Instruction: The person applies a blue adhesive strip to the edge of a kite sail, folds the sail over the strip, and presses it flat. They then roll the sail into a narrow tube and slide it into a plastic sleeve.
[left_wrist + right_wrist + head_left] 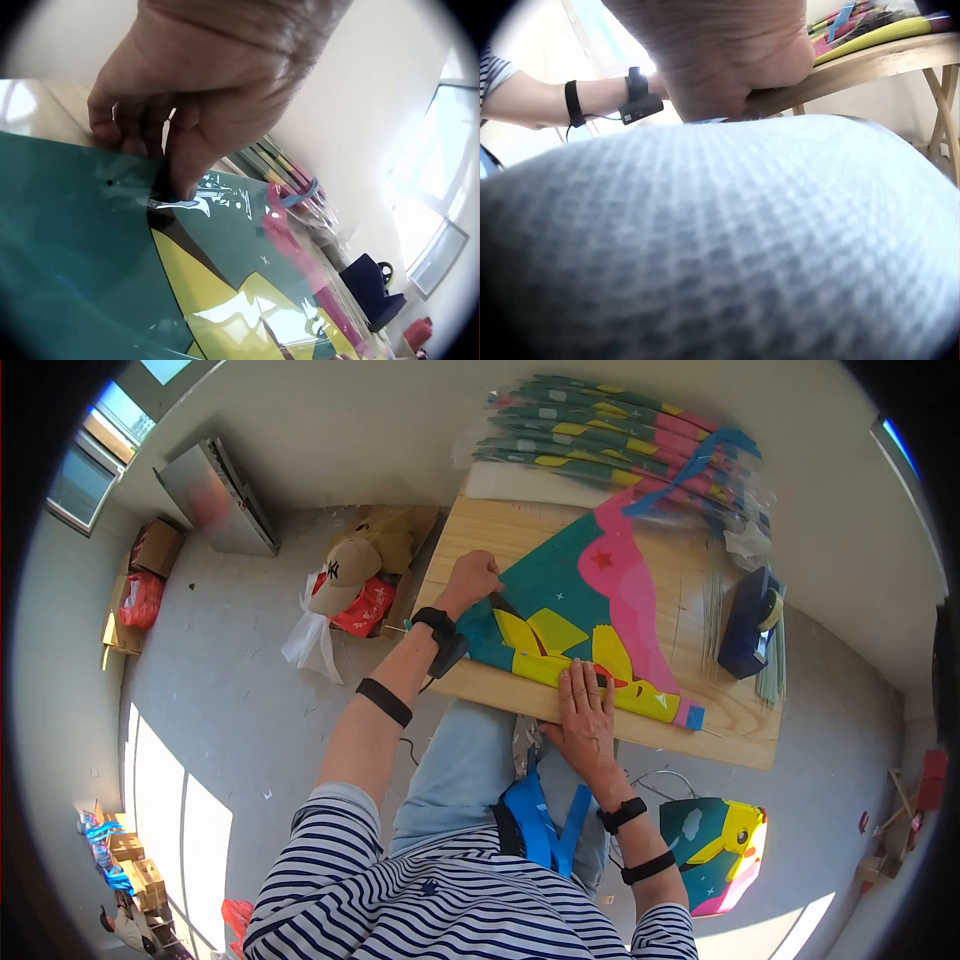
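Note:
A glossy green, pink and yellow printed sheet [565,565] lies on the wooden table [735,732], its yellow lower edge along the table's front. At the sheet's left edge my left hand [472,578] pinches the film; in the left wrist view the thumb and fingers of that hand [214,82] meet at the edge of the green part [67,210]. My right hand [584,725] rests with straight fingers on the yellow front edge. The right wrist view shows only the heel of that hand [731,56] at the table edge; its fingers are hidden there.
Rolled printed pieces in clear plastic [600,435] lie at the table's back. A dark blue tape dispenser [742,625] and thin sticks [772,685] are at the right. Left of the table are a cap [345,570] and bags. Another printed piece [705,840] is below right.

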A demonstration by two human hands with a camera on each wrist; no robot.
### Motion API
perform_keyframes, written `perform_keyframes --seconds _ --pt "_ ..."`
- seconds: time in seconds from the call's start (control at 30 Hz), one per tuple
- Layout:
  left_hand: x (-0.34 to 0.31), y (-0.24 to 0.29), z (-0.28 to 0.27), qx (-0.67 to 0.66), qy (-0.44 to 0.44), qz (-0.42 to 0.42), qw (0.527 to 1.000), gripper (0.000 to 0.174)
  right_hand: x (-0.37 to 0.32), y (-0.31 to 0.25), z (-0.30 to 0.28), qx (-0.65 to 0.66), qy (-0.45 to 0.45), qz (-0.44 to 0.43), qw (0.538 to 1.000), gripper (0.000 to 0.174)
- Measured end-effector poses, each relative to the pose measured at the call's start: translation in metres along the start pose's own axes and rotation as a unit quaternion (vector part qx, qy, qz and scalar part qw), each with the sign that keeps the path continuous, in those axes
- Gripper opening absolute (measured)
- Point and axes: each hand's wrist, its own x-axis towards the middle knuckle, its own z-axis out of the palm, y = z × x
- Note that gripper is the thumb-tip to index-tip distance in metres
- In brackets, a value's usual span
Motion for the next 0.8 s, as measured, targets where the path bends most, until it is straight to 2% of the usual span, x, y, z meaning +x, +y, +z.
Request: perform_keyframes --seconds 0.07,0.2,0.27,0.3,0.37,0.4,0.47,0.67,0.8 --pt "-0.004 0.002 -0.007 -0.087 -0.011 -0.009 0.996 0.020 0.000 -0.001 -0.001 -0.003 0.002 0.002 1.000 0.110" --pt "-0.010 0.006 -0.011 -0.140 -0.060 -0.008 0.988 0.019 0.000 -0.001 -0.001 -0.011 0.005 0.001 1.000 0.108" --pt "-0.029 0.026 -0.014 -0.084 0.037 0.081 0.992 0.017 0.000 -0.002 -0.001 -0.019 0.003 0.008 1.000 0.107" --pt "-0.039 0.030 -0.012 -0.084 0.032 0.077 0.993 0.017 0.000 -0.003 -0.001 -0.027 0.007 0.012 1.000 0.106" --pt "-0.058 0.036 -0.005 -0.048 0.131 0.150 0.979 0.013 0.002 -0.005 -0.005 -0.030 0.005 0.018 0.999 0.105" --pt "-0.067 0.039 -0.002 -0.050 0.126 0.149 0.979 0.013 0.002 -0.005 -0.007 -0.035 0.007 0.020 0.999 0.105" --pt "-0.084 0.045 0.003 0.004 0.218 0.248 0.944 0.010 0.003 -0.005 -0.007 -0.040 0.005 0.022 0.999 0.105" --pt "-0.114 0.024 0.019 0.129 0.198 0.329 0.914 0.007 0.003 -0.008 -0.007 -0.080 0.017 0.014 0.997 0.102" --pt "-0.116 0.015 0.022 0.156 0.191 0.327 0.912 0.008 0.005 -0.007 0.000 -0.124 0.018 -0.004 0.992 0.099"
